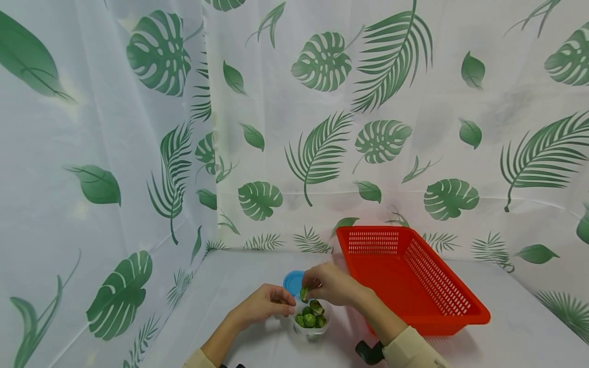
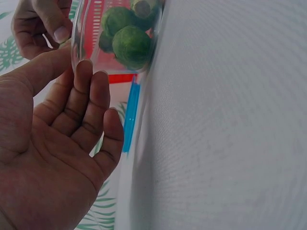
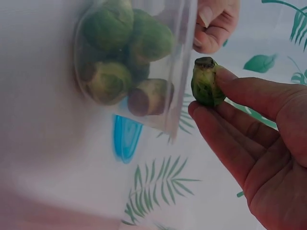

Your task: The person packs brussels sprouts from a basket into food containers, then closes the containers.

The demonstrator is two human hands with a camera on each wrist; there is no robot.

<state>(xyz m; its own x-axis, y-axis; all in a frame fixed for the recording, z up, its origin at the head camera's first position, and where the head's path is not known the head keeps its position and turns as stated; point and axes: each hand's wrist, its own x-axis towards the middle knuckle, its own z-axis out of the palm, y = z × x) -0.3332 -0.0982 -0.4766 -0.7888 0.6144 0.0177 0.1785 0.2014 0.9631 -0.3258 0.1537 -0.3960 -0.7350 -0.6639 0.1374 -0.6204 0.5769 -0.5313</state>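
A clear plastic container holding several green Brussels sprouts stands on the white table. My left hand is at its left side; in the left wrist view, the thumb and fingertips meet at the rim of the container. Above the opening, my right hand pinches one Brussels sprout between thumb and fingertips, its brown cut end facing up in the right wrist view. Just behind the container lies a round blue lid, partly hidden by the right hand.
To the right stands a large red plastic basket with slotted walls, close to my right forearm. A leaf-printed white curtain hangs behind and at the left of the table.
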